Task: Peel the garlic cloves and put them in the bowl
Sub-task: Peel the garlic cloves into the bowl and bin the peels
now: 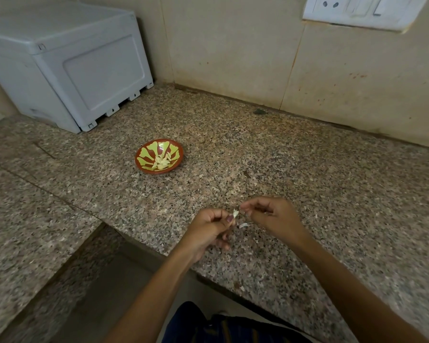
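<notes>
From the head camera I see both hands raised over the front edge of a speckled granite bench (307,184), working a single garlic clove (235,213) between them. The left hand (208,229) has its fingers curled, thumb and forefinger pinching the clove from the 8 o'clock side. The right hand (270,214) meets it from 3 o'clock, its fingers (245,207) bent in and their tips closed together at the clove's papery skin; whether they grip the skin or only touch it, I cannot tell. A loose shred of peel (243,225) shows just below the clove, between the two hands; I cannot tell whether it is falling or lying on the bench.

The bowl (159,156), red-brown with yellow-green petal shapes, sits on the bench at about 11 o'clock from the hands, well apart from them. A small heap of pale peeled cloves (162,161) lies in its bottom.

A grey plastic box (67,63) stands at the far left of the bench against the wall. A white switch plate (362,11) is fixed to the tiled wall at 1 o'clock. A few flecks of skin lie scattered on the bench near the front edge.
</notes>
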